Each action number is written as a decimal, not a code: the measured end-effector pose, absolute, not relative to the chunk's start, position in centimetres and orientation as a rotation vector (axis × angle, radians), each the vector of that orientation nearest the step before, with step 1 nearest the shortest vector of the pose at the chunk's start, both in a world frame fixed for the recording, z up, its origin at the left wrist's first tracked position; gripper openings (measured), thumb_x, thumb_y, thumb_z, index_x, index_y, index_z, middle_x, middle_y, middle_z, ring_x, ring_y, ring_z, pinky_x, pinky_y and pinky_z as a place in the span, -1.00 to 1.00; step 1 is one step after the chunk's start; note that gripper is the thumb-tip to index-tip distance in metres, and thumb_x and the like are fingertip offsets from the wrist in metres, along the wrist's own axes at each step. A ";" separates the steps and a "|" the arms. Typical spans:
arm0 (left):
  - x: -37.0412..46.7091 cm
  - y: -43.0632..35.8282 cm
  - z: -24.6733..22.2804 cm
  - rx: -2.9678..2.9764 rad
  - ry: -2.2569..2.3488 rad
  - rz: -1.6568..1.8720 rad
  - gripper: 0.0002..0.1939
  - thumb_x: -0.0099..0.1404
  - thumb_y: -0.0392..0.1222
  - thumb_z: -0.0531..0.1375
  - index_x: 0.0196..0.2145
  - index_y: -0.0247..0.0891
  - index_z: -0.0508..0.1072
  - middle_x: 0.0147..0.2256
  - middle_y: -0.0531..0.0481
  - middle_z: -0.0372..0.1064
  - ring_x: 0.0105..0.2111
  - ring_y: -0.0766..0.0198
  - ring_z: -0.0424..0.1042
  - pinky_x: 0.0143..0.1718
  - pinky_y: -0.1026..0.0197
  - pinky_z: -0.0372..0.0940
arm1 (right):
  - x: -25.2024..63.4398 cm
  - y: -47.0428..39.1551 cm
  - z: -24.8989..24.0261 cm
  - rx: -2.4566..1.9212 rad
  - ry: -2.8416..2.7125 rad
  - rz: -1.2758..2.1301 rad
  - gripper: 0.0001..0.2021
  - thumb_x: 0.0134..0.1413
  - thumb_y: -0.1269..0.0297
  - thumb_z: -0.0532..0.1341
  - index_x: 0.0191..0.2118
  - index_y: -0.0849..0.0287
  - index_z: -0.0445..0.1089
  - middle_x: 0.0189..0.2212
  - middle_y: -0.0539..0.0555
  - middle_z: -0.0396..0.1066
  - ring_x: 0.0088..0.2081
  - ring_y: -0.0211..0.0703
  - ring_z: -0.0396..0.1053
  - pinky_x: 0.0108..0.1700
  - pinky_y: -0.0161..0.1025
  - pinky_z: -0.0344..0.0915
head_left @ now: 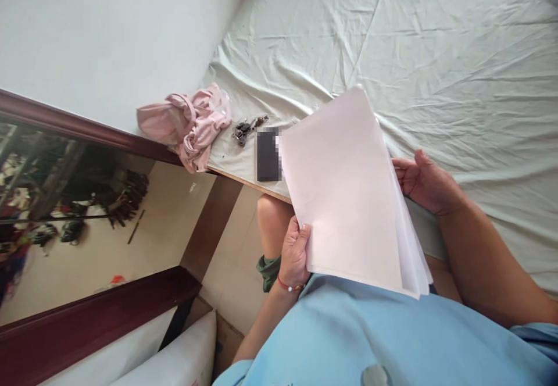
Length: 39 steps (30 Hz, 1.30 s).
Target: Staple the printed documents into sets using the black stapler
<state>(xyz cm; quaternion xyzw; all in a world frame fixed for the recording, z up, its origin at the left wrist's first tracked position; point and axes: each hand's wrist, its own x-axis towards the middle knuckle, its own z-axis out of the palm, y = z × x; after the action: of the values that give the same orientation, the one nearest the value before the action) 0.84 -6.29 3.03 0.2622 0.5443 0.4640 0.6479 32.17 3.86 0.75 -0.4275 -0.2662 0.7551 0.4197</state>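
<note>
A stack of blank white paper sheets (344, 188) is held tilted above my lap, its right edges fanned apart. My left hand (296, 252) is closed on its lower left edge, with the thumb on top and the fingers underneath. Beside the right edge, my right hand (425, 182) is open, fingers stretched toward the sheets. Its fingertips are partly hidden at the paper's edge, so I cannot tell whether they touch it.
A sheet-covered bed (457, 84) spreads ahead. Near its left edge lie a dark rectangular object (267, 156), partly pixelated, a bunch of keys (243, 131) and crumpled pink cloth (196, 121). A dark-red-framed mirror (87, 246) stands at the left, with a white sack (183, 357) below.
</note>
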 end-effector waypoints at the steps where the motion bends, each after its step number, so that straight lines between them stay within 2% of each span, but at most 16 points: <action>1: 0.8 -6.4 2.8 0.642 1.256 1.054 -0.59 0.36 0.11 0.36 0.02 -0.12 0.43 0.00 -0.06 0.59 0.03 0.10 0.58 0.13 0.04 0.44 | 32.1 3.8 1.0 -1.059 -0.677 1.902 -0.24 -0.01 -0.52 0.29 -0.07 0.15 0.55 -0.23 0.23 0.66 -0.18 0.10 0.65 -0.13 -0.07 0.60; 3: 0.7 -6.6 2.4 0.804 1.320 1.044 -0.61 0.41 0.12 0.32 0.03 -0.14 0.44 0.04 -0.09 0.58 0.06 0.09 0.55 0.17 0.05 0.40 | 31.9 3.7 1.2 -1.053 -0.702 1.907 -0.21 -0.02 -0.55 0.26 -0.04 0.13 0.55 -0.21 0.21 0.66 -0.15 0.13 0.65 -0.13 -0.03 0.60; 5: 0.6 -6.7 2.0 0.998 1.395 1.004 -0.60 0.44 0.15 0.29 0.05 -0.16 0.47 0.06 -0.12 0.57 0.09 0.07 0.54 0.20 0.06 0.36 | 31.6 3.5 1.3 -1.077 -0.733 1.855 -0.27 0.01 -0.49 0.31 -0.01 0.09 0.56 -0.18 0.17 0.66 -0.12 0.12 0.64 -0.13 -0.05 0.60; 8: 0.5 -6.8 1.7 1.153 1.449 0.931 -0.59 0.44 0.19 0.26 0.03 -0.17 0.50 0.02 -0.14 0.59 0.06 0.04 0.55 0.15 0.06 0.37 | 31.3 3.2 1.0 -1.134 -0.782 1.752 -0.48 0.05 -0.17 0.48 0.03 0.02 0.56 -0.13 0.08 0.65 -0.13 0.00 0.63 -0.11 -0.14 0.59; 10: 0.4 -6.7 1.5 1.158 1.438 0.896 -0.58 0.44 0.21 0.25 0.01 -0.17 0.50 -0.03 -0.13 0.60 0.02 0.04 0.56 0.10 0.06 0.39 | 31.2 3.2 0.8 -1.154 -0.797 1.707 -0.56 0.02 -0.02 0.53 -0.02 0.01 0.57 -0.14 0.03 0.65 -0.18 -0.07 0.61 -0.11 -0.18 0.58; 14: 0.2 -6.1 1.6 1.132 1.382 0.853 -0.56 0.43 0.22 0.26 0.00 -0.19 0.50 -0.05 -0.13 0.60 -0.04 0.05 0.56 0.08 0.06 0.40 | 31.2 3.2 0.5 -1.145 -0.802 1.651 -0.62 -0.02 -0.02 0.55 -0.14 0.04 0.60 -0.22 0.01 0.64 -0.29 -0.14 0.57 -0.18 -0.22 0.57; 17: 0.4 -4.6 2.5 1.070 1.315 0.885 -0.53 0.40 0.24 0.29 0.00 -0.19 0.50 0.02 -0.15 0.58 0.04 0.03 0.54 0.14 0.03 0.40 | 31.3 3.0 0.3 -1.138 -0.830 1.669 -0.66 0.03 -0.01 0.53 -0.14 0.05 0.60 -0.24 0.02 0.64 -0.32 -0.18 0.55 -0.21 -0.26 0.56; 22: 2.2 -0.7 4.2 0.827 1.155 1.051 -0.41 0.35 0.24 0.34 0.19 -0.11 0.42 0.17 -0.14 0.52 0.25 -0.02 0.45 0.28 -0.03 0.37 | 31.3 2.5 0.7 -1.163 -0.990 1.688 -0.70 0.16 0.01 0.46 -0.07 0.02 0.60 -0.21 0.03 0.63 -0.25 -0.11 0.57 -0.24 -0.25 0.56; 27: 3.2 2.3 3.5 0.723 1.104 1.068 -0.44 0.28 0.17 0.42 0.10 -0.21 0.51 0.09 -0.16 0.59 0.28 -0.08 0.44 0.31 -0.11 0.36 | 31.4 2.8 1.4 -1.171 -1.062 1.628 -0.60 0.17 -0.02 0.43 0.05 0.01 0.54 -0.15 0.06 0.61 -0.19 -0.06 0.57 -0.19 -0.19 0.57; 30: 3.5 2.4 3.1 0.744 1.059 1.028 -0.47 0.24 0.18 0.44 -0.02 -0.27 0.58 0.01 -0.20 0.63 0.28 -0.15 0.43 0.30 -0.14 0.36 | 31.7 3.4 2.3 -1.447 -1.259 1.250 -0.50 0.21 -0.01 0.37 0.22 -0.05 0.42 -0.02 0.14 0.55 -0.11 0.03 0.55 -0.15 -0.06 0.58; 32: 3.6 2.1 3.2 0.752 1.040 0.998 -0.47 0.22 0.18 0.46 -0.04 -0.29 0.60 0.00 -0.21 0.64 0.27 -0.16 0.44 0.30 -0.14 0.36 | 31.6 3.8 3.5 -1.627 -1.481 0.735 -0.38 0.22 0.08 0.33 0.36 -0.08 0.30 0.18 0.20 0.45 0.08 0.17 0.49 0.03 0.13 0.55; 33: 3.7 1.9 3.3 0.751 1.034 0.979 -0.47 0.22 0.16 0.46 -0.03 -0.30 0.61 0.01 -0.21 0.64 0.27 -0.16 0.44 0.31 -0.13 0.35 | 31.4 4.1 4.3 -1.646 -1.605 0.481 -0.32 0.23 0.13 0.30 0.43 -0.05 0.22 0.28 0.23 0.36 0.22 0.25 0.40 0.16 0.24 0.47; 34: 3.8 1.7 3.5 0.748 1.028 0.957 -0.47 0.22 0.14 0.46 -0.02 -0.30 0.60 0.02 -0.21 0.63 0.26 -0.15 0.45 0.31 -0.12 0.34 | 31.1 4.4 5.2 -1.598 -1.729 0.271 -0.27 0.23 0.15 0.28 0.47 0.02 0.15 0.34 0.28 0.29 0.32 0.31 0.30 0.26 0.33 0.37; 35: 3.9 1.6 3.7 0.744 1.023 0.937 -0.48 0.23 0.12 0.46 0.01 -0.29 0.60 0.02 -0.21 0.63 0.25 -0.14 0.46 0.31 -0.11 0.33 | 30.7 4.8 6.2 -1.563 -1.813 0.123 -0.32 0.29 0.16 0.24 0.47 0.09 0.16 0.35 0.31 0.28 0.36 0.31 0.26 0.32 0.36 0.29; 37: 4.0 1.5 3.9 0.735 1.024 0.911 -0.50 0.24 0.07 0.44 0.04 -0.27 0.59 0.01 -0.18 0.64 0.22 -0.11 0.48 0.31 -0.09 0.32 | 29.5 5.5 7.9 -1.512 -1.990 0.032 -0.47 0.42 0.18 0.12 0.40 0.21 0.27 0.35 0.34 0.30 0.40 0.26 0.21 0.39 0.28 0.22; 39: 4.2 1.6 4.1 0.731 1.040 0.901 -0.52 0.25 0.04 0.42 0.05 -0.26 0.59 -0.01 -0.14 0.65 0.19 -0.09 0.50 0.29 -0.08 0.33 | 28.0 6.3 9.1 -1.466 -2.166 0.086 -0.50 0.46 0.21 0.06 0.39 0.23 0.29 0.32 0.32 0.35 0.45 0.28 0.14 0.45 0.35 0.09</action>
<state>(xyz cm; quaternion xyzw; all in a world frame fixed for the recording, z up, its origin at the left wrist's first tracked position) 4.21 1.57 4.09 0.3297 0.4688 0.4064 0.7116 28.03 6.28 9.08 -0.5409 -0.7995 0.0318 0.2593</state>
